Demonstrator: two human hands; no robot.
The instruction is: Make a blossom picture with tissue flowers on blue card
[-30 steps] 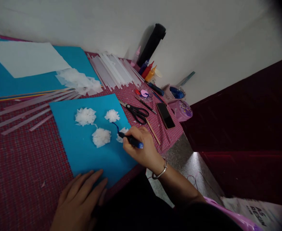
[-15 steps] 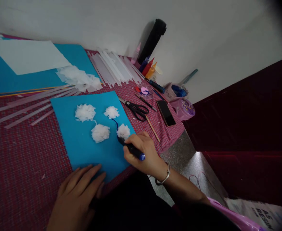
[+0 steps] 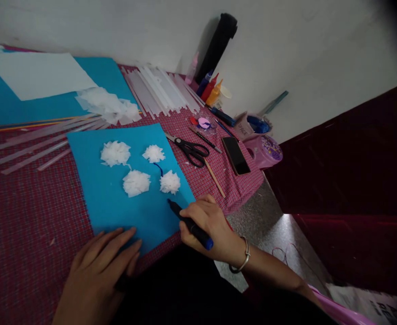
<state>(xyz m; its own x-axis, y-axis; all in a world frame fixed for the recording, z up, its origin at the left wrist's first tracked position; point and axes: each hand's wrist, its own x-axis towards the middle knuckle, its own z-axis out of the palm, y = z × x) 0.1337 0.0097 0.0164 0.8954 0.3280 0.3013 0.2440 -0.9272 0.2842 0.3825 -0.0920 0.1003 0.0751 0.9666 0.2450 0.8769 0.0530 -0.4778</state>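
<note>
A blue paper sheet lies on the red checked cloth, with several white tissue puffs stuck on it and a short dark blue line drawn between two of them. My right hand is closed around a dark blue marker, whose tip rests on the sheet just below the lowest right puff. My left hand lies flat with fingers stretched out, pressing the sheet's near edge.
Black scissors, a wooden stick, a phone, a pink cup and paint bottles lie at the right. White paper strips, loose tissue and a larger blue sheet lie behind. The table edge drops off at right.
My right hand has drawn the marker down and toward me, away from the puffs; the lowest right puff is now uncovered. The left hand stays flat on the sheet.
</note>
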